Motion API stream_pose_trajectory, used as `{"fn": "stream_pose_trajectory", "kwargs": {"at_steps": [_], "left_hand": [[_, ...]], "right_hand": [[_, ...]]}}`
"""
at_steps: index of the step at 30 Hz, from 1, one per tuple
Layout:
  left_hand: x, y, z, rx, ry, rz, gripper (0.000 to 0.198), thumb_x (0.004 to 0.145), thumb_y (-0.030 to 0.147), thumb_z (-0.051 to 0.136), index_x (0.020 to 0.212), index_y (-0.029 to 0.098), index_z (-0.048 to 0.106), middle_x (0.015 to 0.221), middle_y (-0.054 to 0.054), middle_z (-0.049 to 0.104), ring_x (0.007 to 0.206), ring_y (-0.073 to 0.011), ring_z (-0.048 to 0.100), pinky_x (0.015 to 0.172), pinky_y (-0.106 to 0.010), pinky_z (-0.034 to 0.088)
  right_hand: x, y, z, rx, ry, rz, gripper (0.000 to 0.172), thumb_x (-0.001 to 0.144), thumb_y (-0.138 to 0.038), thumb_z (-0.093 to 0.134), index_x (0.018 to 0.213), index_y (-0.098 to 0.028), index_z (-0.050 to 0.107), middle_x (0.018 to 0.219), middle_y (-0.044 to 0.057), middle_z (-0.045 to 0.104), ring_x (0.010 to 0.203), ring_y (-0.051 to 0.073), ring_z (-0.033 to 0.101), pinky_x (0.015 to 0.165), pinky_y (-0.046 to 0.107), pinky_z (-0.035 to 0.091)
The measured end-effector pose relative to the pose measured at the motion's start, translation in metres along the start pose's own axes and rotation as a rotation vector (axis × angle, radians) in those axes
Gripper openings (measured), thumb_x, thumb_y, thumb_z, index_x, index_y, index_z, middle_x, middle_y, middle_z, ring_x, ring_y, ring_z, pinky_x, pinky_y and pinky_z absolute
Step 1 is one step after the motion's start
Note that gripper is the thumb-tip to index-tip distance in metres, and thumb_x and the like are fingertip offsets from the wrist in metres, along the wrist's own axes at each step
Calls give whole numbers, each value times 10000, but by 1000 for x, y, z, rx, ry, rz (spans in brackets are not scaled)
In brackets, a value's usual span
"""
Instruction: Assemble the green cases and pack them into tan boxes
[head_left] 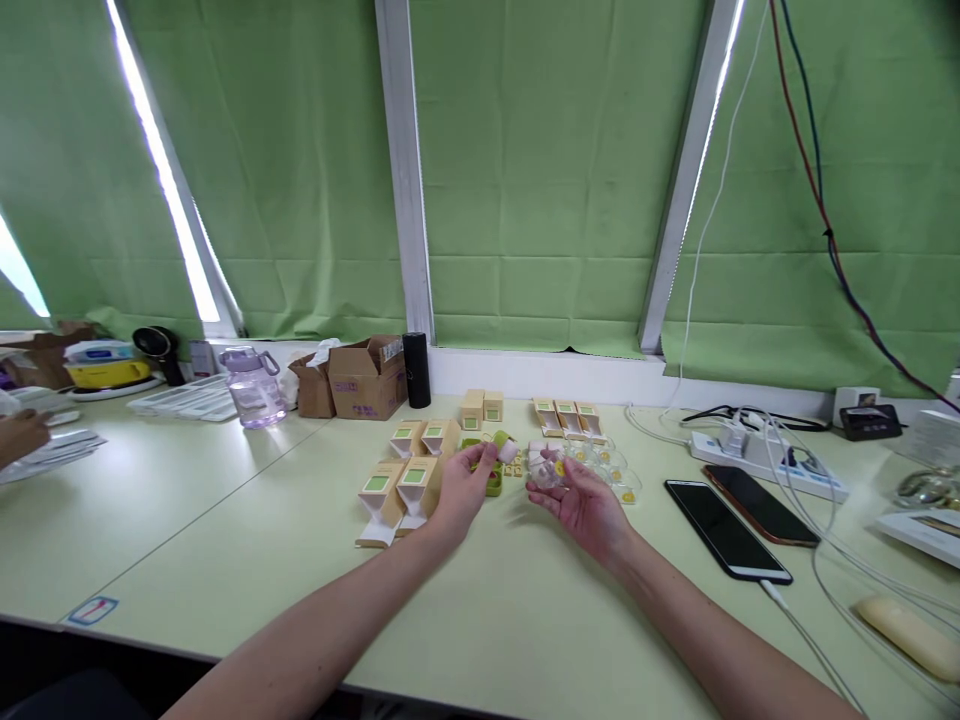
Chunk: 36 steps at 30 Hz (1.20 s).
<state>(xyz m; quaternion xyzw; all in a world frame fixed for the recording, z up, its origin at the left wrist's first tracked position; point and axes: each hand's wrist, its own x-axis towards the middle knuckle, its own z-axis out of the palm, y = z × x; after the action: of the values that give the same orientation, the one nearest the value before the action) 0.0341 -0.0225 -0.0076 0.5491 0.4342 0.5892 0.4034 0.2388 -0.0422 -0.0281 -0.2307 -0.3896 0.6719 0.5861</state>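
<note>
My left hand (466,488) is closed, pinching a small green-and-white piece (505,447) between thumb and fingertips. In my right hand (589,505) is a clear plastic case (546,470) with a yellow spot, held just to the right of that piece. Below my left fingers sits a green tray (493,484), partly hidden by the hand. Several small yellow squares (514,466) lie between my hands. Behind my right hand are several clear cases with yellow centres (627,492). Opened small cardboard boxes with green labels (382,490) stand left of my left hand.
More small boxes (472,410) and open ones (568,418) stand farther back. Left are a cardboard carton (367,380), a black cylinder (416,370) and a purple bottle (253,390). Two phones (727,530), cables and a power strip (765,465) lie right. Another person's hand (22,436) shows far left.
</note>
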Motion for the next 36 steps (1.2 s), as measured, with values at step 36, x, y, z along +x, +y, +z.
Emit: {"fn": "stream_pose_trajectory", "kwargs": {"at_steps": [36], "left_hand": [[-7,6,4,-8,-138,71,610,788,732,744,952,145,758,915,-80,748,777,-185,644,704,-272,494]], "right_hand": [[-3,9,6,-182,26,-70,504,673,-415,984,1025,-241,668,1135,29,698,1002,233,735,931,505,633]]}}
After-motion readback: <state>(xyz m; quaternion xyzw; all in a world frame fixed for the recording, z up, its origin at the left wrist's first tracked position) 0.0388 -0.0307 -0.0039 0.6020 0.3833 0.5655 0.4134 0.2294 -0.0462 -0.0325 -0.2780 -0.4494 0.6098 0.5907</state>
